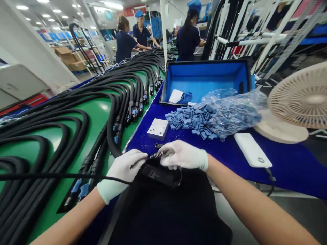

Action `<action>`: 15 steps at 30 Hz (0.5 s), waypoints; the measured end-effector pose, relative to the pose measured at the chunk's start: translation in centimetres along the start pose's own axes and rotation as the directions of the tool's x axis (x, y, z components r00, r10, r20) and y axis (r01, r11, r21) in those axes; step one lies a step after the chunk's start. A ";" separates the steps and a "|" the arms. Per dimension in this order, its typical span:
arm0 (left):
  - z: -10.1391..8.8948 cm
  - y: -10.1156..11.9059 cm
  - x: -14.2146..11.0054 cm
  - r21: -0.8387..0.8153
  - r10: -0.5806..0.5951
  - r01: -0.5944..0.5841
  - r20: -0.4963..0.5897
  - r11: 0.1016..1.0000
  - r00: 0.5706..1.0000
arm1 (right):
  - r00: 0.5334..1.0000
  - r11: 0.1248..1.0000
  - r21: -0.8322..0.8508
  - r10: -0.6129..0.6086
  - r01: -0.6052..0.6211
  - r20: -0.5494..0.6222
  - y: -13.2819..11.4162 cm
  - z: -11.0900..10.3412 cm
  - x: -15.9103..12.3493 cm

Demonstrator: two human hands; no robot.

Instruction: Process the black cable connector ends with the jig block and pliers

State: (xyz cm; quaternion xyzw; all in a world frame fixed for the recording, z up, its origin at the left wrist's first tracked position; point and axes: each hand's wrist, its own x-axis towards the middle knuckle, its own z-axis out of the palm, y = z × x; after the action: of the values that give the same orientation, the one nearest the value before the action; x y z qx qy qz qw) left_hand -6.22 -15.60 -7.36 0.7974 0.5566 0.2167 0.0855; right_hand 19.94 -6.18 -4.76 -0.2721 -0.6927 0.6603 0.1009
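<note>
While the white-gloved left hand (122, 172) and right hand (184, 156) meet above a black cloth (166, 207), a thin black cable (63, 176) runs from the left hand toward 9 o'clock. Its ribbed metal-and-black connector end (158, 154) lies between the hands. The left fingers (135, 160) are pressed together around the cable, and the right fingers (166, 153) pinch the ribbed end, though the exact grip is partly hidden by the gloves.

Just past the hands at 12 o'clock, a small metal part (158, 145) lies on a blue tabletop (281, 170), with a white square block (157, 129) beyond it. A heap of small blue pieces (191, 120) sits at 1 o'clock, touching a crumpled clear plastic bag (230, 114). Behind them stands an open blue-lined case (204, 80) holding white and blue items. A white power bank (251, 149) lies at 2 o'clock, near a cream desk fan (301, 98). From 9 to 11 o'clock, many looped black cables (97, 115) with blue-and-black ends are laid side by side on a green tabletop (89, 115). Around 12 o'clock, three co-workers (187, 37) in dark shirts stand well beyond.
</note>
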 end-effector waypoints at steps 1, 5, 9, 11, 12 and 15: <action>0.7 0.3 0.5 -0.003 -0.036 0.036 -0.009 0.999 0.999 | 0.998 1.000 0.014 0.018 -0.017 -0.065 0.1 -0.8 -0.6; 1.7 0.8 2.5 -0.009 -0.135 0.135 -0.064 0.991 0.989 | 0.915 0.930 -0.358 -0.074 -0.080 -0.398 1.7 -2.2 -1.5; 0.7 0.8 4.4 -0.138 -0.242 0.235 -0.034 0.962 0.970 | 0.894 0.513 -0.821 -0.204 -0.250 -0.400 4.0 -0.4 -0.4; -0.2 1.0 5.2 -0.182 -0.279 0.269 -0.027 0.946 0.960 | 0.913 0.432 -0.868 -0.198 -0.245 -0.356 4.8 0.6 0.3; -0.6 1.2 5.5 -0.205 -0.297 0.286 -0.023 0.936 0.955 | 0.908 0.458 -0.853 -0.194 -0.250 -0.370 5.0 0.9 0.5; -1.5 1.4 6.1 -0.293 -0.361 0.347 0.006 0.891 0.933 | 0.866 0.692 -0.677 -0.152 -0.251 -0.476 5.2 0.5 0.5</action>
State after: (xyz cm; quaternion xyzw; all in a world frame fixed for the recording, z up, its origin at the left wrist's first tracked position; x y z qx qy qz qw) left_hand -3.97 -10.59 -3.92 0.6562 0.6565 0.2957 0.2256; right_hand 20.54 -6.45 -9.94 -0.4690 -0.8366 0.2447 0.1424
